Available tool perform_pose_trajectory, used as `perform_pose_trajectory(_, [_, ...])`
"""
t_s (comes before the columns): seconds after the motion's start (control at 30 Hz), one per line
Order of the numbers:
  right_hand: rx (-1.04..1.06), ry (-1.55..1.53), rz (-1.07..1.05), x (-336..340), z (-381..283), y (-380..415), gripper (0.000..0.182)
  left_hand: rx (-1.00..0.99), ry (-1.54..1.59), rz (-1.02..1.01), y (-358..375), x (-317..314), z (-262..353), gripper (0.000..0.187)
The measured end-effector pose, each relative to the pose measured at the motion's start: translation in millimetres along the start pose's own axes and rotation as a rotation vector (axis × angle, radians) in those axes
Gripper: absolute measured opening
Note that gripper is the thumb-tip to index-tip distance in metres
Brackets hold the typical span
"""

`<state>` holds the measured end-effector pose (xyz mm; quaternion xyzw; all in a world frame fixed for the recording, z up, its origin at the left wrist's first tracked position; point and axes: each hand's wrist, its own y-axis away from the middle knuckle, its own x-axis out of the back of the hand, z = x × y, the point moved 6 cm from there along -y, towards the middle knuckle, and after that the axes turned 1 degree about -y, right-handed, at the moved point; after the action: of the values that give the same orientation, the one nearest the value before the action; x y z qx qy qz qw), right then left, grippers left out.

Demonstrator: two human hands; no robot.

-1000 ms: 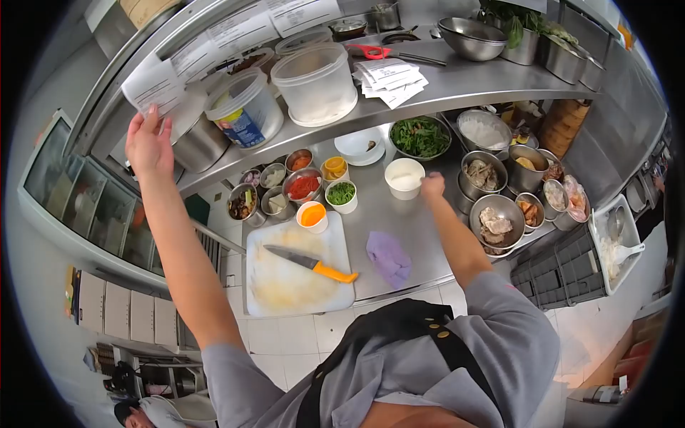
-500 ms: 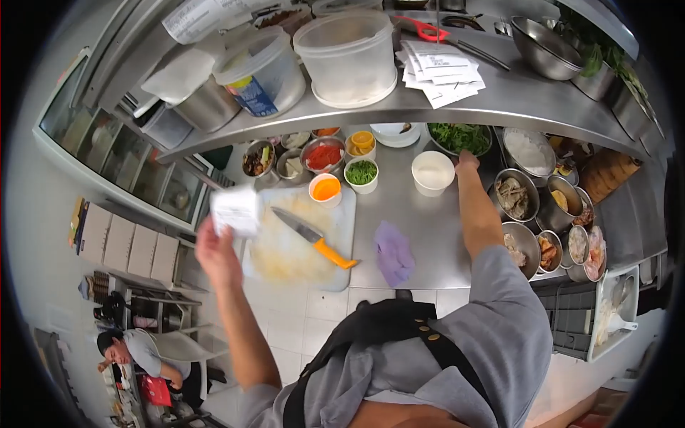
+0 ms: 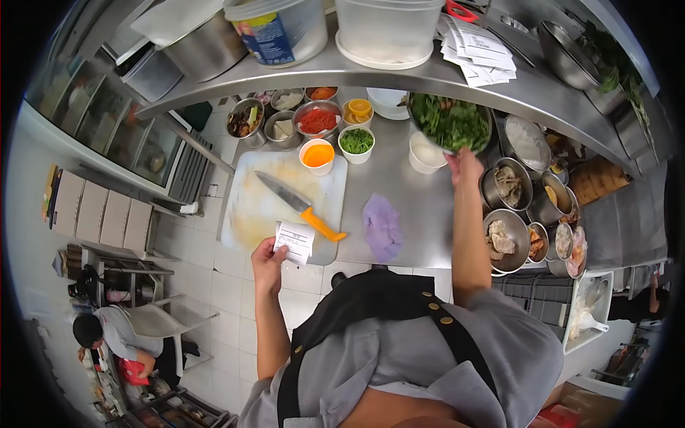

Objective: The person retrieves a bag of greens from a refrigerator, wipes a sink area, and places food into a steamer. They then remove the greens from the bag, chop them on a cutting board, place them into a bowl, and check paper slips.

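Note:
My left hand [image 3: 265, 265] holds a small printed paper slip [image 3: 295, 242] close in front of my chest, over the near edge of the white cutting board [image 3: 251, 214]. A knife with an orange handle [image 3: 300, 206] lies across that board. My right hand [image 3: 463, 166] grips the rim of a steel bowl of green leaves [image 3: 450, 122] and holds it raised above the steel counter [image 3: 399, 192], over a white tub [image 3: 424, 154].
Small cups of red, orange and green ingredients [image 3: 318, 123] stand behind the board. A purple cloth [image 3: 382, 227] lies on the counter. Steel bowls of food [image 3: 510, 239] crowd the right. An overhead shelf [image 3: 399, 71] carries tubs and paper slips. Another person [image 3: 114, 335] crouches at lower left.
My left hand brought the paper slip down from the shelf rail to my chest. My right hand reached past the white tub, took the bowl of greens and lifted it.

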<state>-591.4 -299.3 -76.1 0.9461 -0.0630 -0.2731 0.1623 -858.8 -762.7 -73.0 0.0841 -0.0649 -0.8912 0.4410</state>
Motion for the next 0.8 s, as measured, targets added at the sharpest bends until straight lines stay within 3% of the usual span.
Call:
perform_pose_trajectory(0.2, [-0.064, -0.037, 0.032, 41.9, 60.4, 17.1, 0.019, -0.014, -0.025, -0.052, -13.0, 5.7, -16.7, 0.020])
perform_pose_trajectory(0.23, [-0.090, 0.008, 0.019, 46.6, 63.1, 17.0, 0.024, 0.009, -0.037, -0.024, -11.9, 6.0, -15.8, 0.021])
perform_pose_trajectory(0.33, [-0.279, 0.103, -0.086, 36.7, 68.2, 20.9, 0.065, -0.112, -0.114, 0.039, -9.2, 14.3, -19.3, 0.019])
perform_pose_trajectory(0.4, [-0.318, 0.061, -0.207, 5.4, 67.1, 41.0, 0.071, -0.129, -0.131, 0.088, -6.7, 20.9, -16.8, 0.018])
perform_pose_trajectory(0.43, [-0.277, -0.041, -0.075, -7.0, 67.0, 58.8, 0.070, -0.128, -0.120, 0.082, -3.5, 24.9, -10.7, 0.018])
perform_pose_trajectory(0.57, [-0.287, -0.366, -0.215, -25.4, 113.5, -15.8, 0.056, -0.078, -0.043, 0.130, 4.5, 35.1, -16.6, 0.017])
perform_pose_trajectory(0.63, [-0.335, -0.450, -0.258, -25.3, 132.8, -38.3, 0.054, -0.170, -0.157, 0.257, 19.3, 52.5, -16.9, 0.017])
perform_pose_trajectory(0.67, [-0.311, -0.440, -0.260, -20.6, 130.5, -54.2, 0.055, -0.163, -0.132, 0.285, 26.4, 60.0, -23.6, 0.016])
perform_pose_trajectory(0.7, [-0.241, -0.403, -0.148, -31.8, 113.2, -17.1, 0.053, 0.021, -0.171, 0.290, 39.9, 59.4, -14.5, 0.018])
perform_pose_trajectory(0.73, [-0.238, -0.386, -0.071, -47.0, 91.1, 21.2, 0.048, -0.080, -0.131, 0.273, 34.6, 62.8, -25.4, 0.019])
perform_pose_trajectory(0.77, [-0.202, -0.546, -0.186, -45.5, 103.2, -27.2, 0.045, -0.078, 0.016, 0.246, 39.9, 57.7, -18.5, 0.020])
perform_pose_trajectory(0.8, [-0.246, -0.637, -0.175, -54.9, 90.1, -13.4, 0.044, -0.020, 0.095, 0.293, 43.4, 57.0, -19.0, 0.020])
